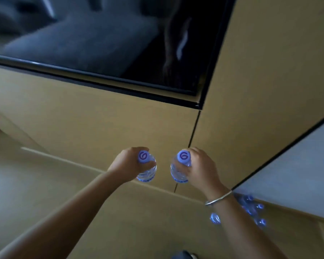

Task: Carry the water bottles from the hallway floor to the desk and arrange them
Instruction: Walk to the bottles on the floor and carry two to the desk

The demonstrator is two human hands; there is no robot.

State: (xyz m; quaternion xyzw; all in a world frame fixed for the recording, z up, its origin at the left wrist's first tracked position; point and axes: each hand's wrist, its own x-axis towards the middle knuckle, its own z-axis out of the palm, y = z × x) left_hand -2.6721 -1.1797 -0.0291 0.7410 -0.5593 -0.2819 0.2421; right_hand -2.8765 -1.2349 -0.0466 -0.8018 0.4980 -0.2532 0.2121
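I see my left hand (128, 165) curled around the neck of one water bottle (147, 171), and my right hand (198, 168) curled the same way around a second water bottle (179, 172). Both hang upright in the air just beside each other, long axes vertical, caps pointing up at the camera. Each pale purple cap (143, 156) carries a darker swirl logo; I can read no lettering. A silver bracelet (218, 198) circles my right wrist. More bottles (251, 206) lie blurred on the tan floor (120, 221) near the right, below a dark TV screen (101, 38).
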